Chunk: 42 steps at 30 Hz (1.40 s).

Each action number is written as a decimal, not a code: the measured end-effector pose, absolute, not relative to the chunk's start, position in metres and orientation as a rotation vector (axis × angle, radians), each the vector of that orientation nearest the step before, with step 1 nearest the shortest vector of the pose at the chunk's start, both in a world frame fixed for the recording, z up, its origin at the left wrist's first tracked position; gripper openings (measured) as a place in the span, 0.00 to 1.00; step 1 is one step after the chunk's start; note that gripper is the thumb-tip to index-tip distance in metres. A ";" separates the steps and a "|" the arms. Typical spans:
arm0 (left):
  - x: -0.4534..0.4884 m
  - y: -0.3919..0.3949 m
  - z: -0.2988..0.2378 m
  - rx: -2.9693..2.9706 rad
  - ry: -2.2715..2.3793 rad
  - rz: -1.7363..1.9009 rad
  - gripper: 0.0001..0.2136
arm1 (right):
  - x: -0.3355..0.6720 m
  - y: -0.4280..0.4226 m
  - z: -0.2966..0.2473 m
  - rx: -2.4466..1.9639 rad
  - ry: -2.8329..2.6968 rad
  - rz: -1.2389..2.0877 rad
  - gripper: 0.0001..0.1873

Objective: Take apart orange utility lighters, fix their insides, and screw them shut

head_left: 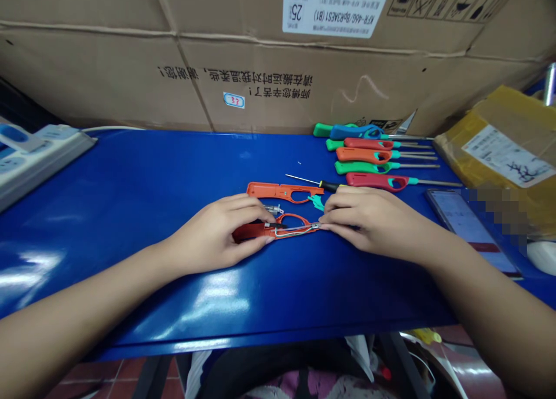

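An opened orange lighter shell (284,228) with its inner metal parts showing lies on the blue table (143,213). My left hand (217,234) is closed around its handle end. My right hand (369,216) pinches its nozzle end with fingers pressed together. Just behind lies the other orange shell half (284,190), with a small teal trigger piece (317,202) beside it. A thin screwdriver (315,182) rests behind my right hand.
Several long-nosed lighters (373,156) in green, blue, red and orange lie in a row at the back right. A phone (471,228) lies right of my right hand. A yellow parcel (499,150) sits at far right, a power strip (39,153) at left, cardboard boxes (260,57) behind.
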State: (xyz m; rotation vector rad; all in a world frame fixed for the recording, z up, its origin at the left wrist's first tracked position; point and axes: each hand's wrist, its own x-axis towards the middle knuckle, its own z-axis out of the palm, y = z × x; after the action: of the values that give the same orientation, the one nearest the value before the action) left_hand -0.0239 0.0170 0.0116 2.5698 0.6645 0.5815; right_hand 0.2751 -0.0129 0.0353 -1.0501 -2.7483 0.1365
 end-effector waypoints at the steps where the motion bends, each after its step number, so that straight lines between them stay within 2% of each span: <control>1: -0.024 0.017 0.012 2.570 0.667 0.574 0.09 | 0.274 -0.013 0.035 -1.050 -2.725 0.138 0.14; 4: -0.023 0.015 0.013 2.575 0.661 0.559 0.09 | 0.267 -0.015 0.033 -1.030 -2.672 0.187 0.10; 10: -0.023 0.011 0.015 2.635 0.677 0.559 0.09 | 0.256 -0.020 0.026 -1.071 -2.624 0.498 0.04; 17: -0.022 0.010 0.017 2.648 0.694 0.543 0.09 | 0.258 -0.022 0.030 -1.063 -2.622 0.602 0.03; 28: -0.022 0.010 0.015 2.636 0.659 0.595 0.08 | 0.257 -0.021 0.030 -1.014 -2.720 0.426 0.08; 37: -0.020 0.012 0.011 2.623 0.635 0.684 0.06 | 0.255 -0.018 0.024 -1.040 -2.520 0.473 0.04; 42: -0.020 0.013 0.011 2.609 0.627 0.702 0.07 | 0.268 -0.009 0.030 -1.289 -2.307 0.225 0.05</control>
State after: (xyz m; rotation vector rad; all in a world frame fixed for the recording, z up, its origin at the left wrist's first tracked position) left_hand -0.0196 0.0130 0.0105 2.6089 0.6272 0.7016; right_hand 0.2677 -0.0089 0.0299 -1.2890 -2.3074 0.2247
